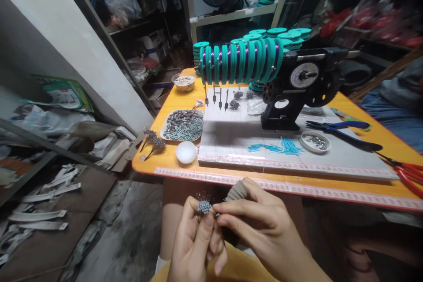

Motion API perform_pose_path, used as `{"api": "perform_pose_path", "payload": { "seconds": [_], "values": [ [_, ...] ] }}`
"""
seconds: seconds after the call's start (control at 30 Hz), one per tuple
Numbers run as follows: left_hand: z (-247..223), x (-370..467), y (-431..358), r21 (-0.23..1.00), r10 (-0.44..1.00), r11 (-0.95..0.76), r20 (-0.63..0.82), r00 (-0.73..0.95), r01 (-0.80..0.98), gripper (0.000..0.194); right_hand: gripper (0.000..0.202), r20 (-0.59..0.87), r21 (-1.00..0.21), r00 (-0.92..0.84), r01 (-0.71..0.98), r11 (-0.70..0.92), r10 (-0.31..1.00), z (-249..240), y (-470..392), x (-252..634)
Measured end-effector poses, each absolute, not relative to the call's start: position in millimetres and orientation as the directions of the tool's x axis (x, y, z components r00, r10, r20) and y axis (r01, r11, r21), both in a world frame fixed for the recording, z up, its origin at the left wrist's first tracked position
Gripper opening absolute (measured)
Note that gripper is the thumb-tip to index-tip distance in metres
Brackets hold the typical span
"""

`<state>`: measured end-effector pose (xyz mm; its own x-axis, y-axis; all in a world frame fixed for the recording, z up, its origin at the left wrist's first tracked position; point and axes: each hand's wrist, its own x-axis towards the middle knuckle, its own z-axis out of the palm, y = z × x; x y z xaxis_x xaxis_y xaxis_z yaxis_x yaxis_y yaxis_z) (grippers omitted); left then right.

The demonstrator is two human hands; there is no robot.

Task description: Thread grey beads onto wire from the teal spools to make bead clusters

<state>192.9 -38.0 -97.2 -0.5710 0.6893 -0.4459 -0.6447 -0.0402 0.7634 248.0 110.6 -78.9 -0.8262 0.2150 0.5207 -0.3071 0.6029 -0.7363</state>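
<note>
Over my lap, my left hand (201, 242) pinches a tight bundle of thin grey-blue rods (204, 206), with their round ends facing up and fine wire tips showing at the top. My right hand (264, 220) meets it from the right, thumb and forefinger closed at the bundle's edge beside a small grey-blue end (217, 214). A ribbed grey piece (237, 190) is also tucked in the right hand's fingers; its kind is unclear. Beyond the hands, a white tray (161, 134) of small grey and blue-green pieces stands on the orange table (143, 165).
A black-framed device (282, 110) carries a row of green spools (244, 61) above a white board (228, 141). On the board lie blue sticks (287, 145), a small dish of metal bits (315, 142) and blue-handled pliers (346, 126). Red-handled pliers (410, 178) lie right, a white bowl (186, 153) left.
</note>
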Motion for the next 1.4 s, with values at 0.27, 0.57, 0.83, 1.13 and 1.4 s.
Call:
{"api": "perform_pose_path", "payload": {
  "seconds": [0.27, 0.57, 0.83, 1.13, 1.4],
  "values": [
    [-94, 190, -38, 0.851, 0.543, -0.121, -0.374, -0.752, -0.511, 0.06, 0.013, 0.559, -0.709, -0.799, -0.323, 0.627, 0.22, -79, 105, 248],
    [-99, 170, -49, 0.936, 0.489, -0.139, -0.219, -0.844, -0.324, 0.041, 0.017, 0.493, -0.717, -0.835, -0.233, 0.657, 0.242, -76, 120, 257],
    [-105, 187, -42, 0.802, 0.733, -0.175, -0.281, -0.619, -0.571, 0.041, 0.02, 0.387, -0.873, -0.869, -0.236, 0.428, 0.31, -79, 107, 245],
    [-90, 202, -30, 0.799, 0.584, -0.002, -0.487, -0.65, -0.601, 0.072, 0.021, 0.309, -0.922, -0.9, -0.204, 0.329, 0.308, -77, 100, 240],
    [-97, 196, -33, 0.808, 0.587, -0.104, -0.421, -0.692, -0.58, 0.066, 0.02, 0.404, -0.866, -0.863, -0.256, 0.429, 0.302, -77, 103, 245]
  ]
}}
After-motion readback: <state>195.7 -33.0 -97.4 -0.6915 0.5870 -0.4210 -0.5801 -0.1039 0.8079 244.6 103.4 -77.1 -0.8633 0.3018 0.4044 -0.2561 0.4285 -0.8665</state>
